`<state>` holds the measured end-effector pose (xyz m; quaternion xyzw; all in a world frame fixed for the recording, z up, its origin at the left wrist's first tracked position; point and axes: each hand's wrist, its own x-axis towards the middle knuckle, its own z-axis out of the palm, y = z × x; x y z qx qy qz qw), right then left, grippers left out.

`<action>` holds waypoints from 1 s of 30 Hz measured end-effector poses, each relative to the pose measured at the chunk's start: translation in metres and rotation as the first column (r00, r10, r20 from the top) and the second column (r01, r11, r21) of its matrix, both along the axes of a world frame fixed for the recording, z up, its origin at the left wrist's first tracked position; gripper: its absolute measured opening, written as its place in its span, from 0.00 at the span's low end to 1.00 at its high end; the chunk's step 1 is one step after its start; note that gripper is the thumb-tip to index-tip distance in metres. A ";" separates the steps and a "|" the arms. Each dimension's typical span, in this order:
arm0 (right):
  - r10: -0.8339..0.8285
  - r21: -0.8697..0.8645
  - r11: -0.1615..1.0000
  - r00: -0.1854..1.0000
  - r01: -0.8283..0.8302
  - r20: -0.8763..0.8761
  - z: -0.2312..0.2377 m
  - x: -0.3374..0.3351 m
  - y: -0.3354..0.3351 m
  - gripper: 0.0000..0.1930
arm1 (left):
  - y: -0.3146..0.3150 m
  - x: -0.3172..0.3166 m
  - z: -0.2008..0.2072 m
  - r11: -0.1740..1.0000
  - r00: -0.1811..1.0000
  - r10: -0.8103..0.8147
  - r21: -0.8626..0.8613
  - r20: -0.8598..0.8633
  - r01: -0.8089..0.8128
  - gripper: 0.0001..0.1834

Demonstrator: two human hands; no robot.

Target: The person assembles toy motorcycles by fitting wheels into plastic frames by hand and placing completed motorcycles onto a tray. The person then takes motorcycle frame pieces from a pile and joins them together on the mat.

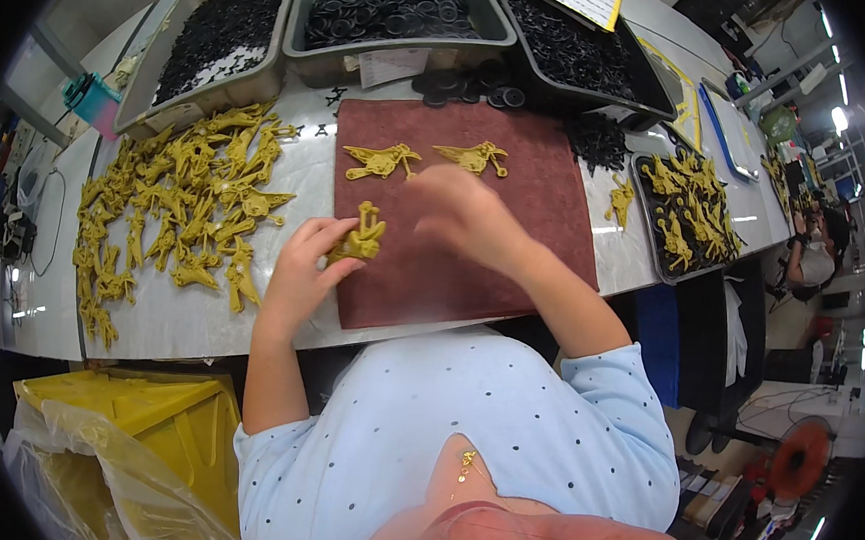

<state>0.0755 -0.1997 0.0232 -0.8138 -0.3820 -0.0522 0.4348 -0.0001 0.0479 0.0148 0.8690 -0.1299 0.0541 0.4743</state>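
Observation:
My left hand is closed round a yellow moulded plastic part at the left edge of a dark red cloth mat. Prongs of that part stick up past my fingers. Over the middle of the mat is my right hand, smeared by motion; its fingertips and anything in them cannot be made out. Just beyond it, two yellow plastic pieces lie side by side on the mat. The right-hand one is close to my right knuckles.
A heap of yellow parts spreads at left. Behind the mat stand a bin of small black parts, a grey bin of black rings and a black bin. Loose black rings lie before them. A tray at right holds more yellow parts.

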 end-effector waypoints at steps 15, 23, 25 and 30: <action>-0.040 0.134 0.990 0.999 0.039 0.006 -0.010 -0.030 -0.027 0.13 | -0.078 -0.003 -0.021 0.631 0.829 -0.472 -0.772 -0.300 0.080 0.25; 0.073 0.214 0.976 0.975 -0.027 -0.210 -0.003 -0.038 -0.039 0.10 | -0.090 -0.012 -0.020 0.404 0.732 -0.566 -0.902 -0.379 -0.155 0.20; 0.116 0.226 0.972 0.976 -0.072 -0.186 0.000 -0.041 -0.045 0.10 | -0.092 -0.011 -0.025 0.382 0.749 -0.535 -0.903 -0.391 -0.199 0.18; 0.123 0.315 0.944 0.990 -0.094 -0.073 0.025 -0.059 -0.071 0.08 | -0.074 0.010 -0.053 0.354 0.776 -0.475 -0.898 -0.414 -0.263 0.17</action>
